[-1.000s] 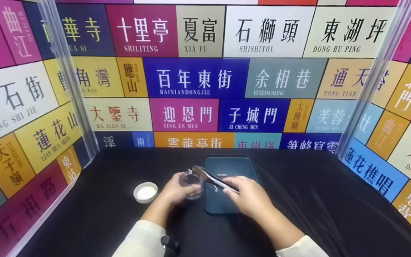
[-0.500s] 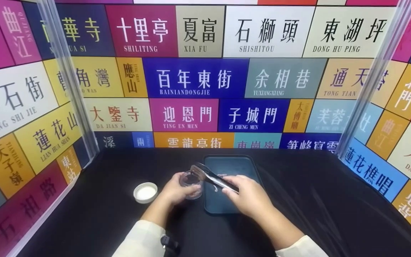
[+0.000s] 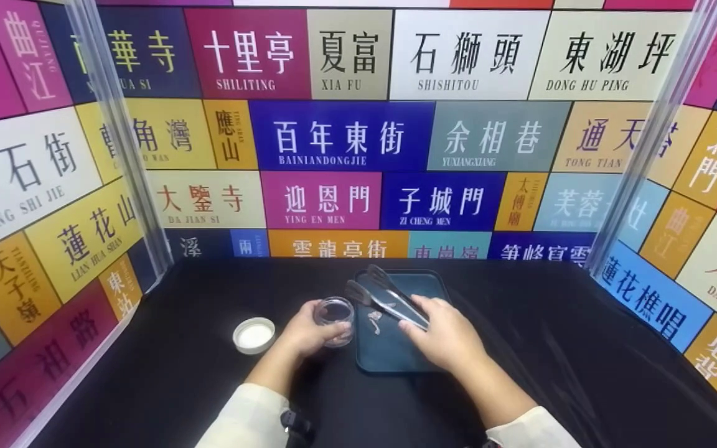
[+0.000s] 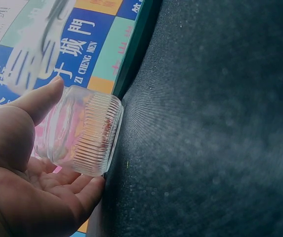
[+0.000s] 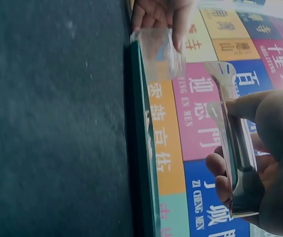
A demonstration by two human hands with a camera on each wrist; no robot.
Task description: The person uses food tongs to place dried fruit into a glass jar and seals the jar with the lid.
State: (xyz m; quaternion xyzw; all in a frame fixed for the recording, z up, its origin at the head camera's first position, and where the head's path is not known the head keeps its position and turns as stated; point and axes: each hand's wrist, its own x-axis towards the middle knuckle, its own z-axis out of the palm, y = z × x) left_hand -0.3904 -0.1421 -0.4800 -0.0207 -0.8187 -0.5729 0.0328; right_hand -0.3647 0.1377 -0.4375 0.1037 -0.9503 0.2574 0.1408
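A clear ribbed glass jar [image 4: 92,131], uncapped, stands by the tray's left edge. My left hand [image 3: 305,330] holds it from the left, thumb across the near side and fingers round the back. In my right hand [image 3: 449,333] I grip a pair of metal serving tongs [image 5: 242,148] by the arms. Their slotted tips are spread apart over the tray, with nothing between them. Several small pale pieces [image 3: 374,320] lie on the dark teal tray [image 3: 389,358], partly below the tongs.
A round white-topped lid [image 3: 254,335] lies left of my left hand on the black cloth [image 3: 178,386]. Panels printed with place names [image 3: 340,137] enclose the table at the back and sides, with clear corner posts [image 3: 635,143].
The tongs, closed at the jar's mouth with a pale piece at their tips one second ago, have moved right over the tray and spread open. The left hand and jar stay put.
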